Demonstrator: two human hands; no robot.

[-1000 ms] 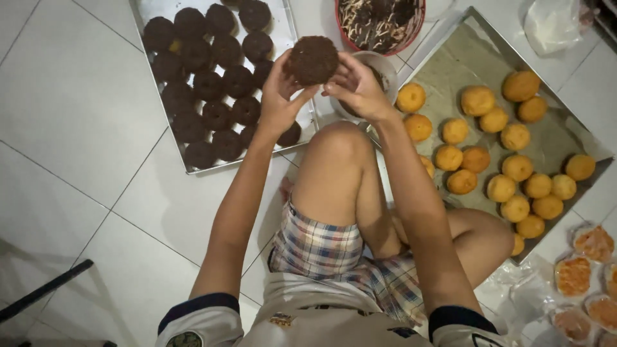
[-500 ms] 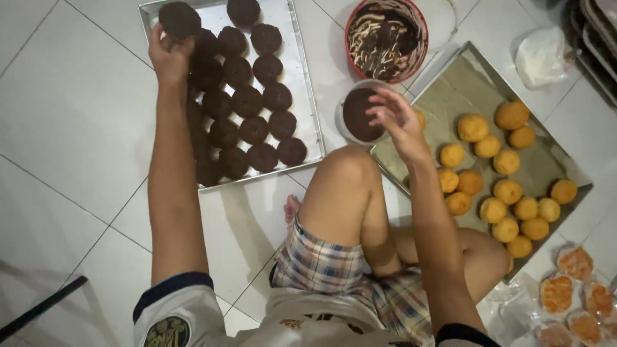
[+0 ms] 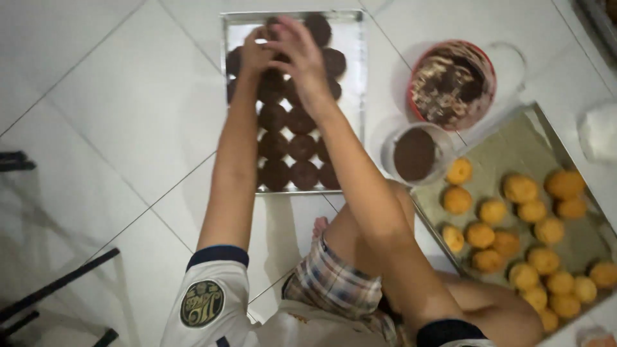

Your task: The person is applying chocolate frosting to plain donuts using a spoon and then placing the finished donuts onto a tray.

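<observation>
Over the far tray (image 3: 357, 77) | left hand (image 3: 256, 54) and right hand (image 3: 297, 48) meet, fingers curled on a dark chocolate-coated ball (image 3: 273, 29), grip unclear | rows packed tight to fit | floor (image 3: 116, 128)

— What's on the white tiled floor (image 3: 116, 115)?
— A square metal tray of dark chocolate-coated rounds (image 3: 357, 77); right of it a red-rimmed bowl (image 3: 491, 71), a small clear bowl of chocolate (image 3: 414, 154), and a paper-lined tray of golden balls (image 3: 508, 144)
</observation>
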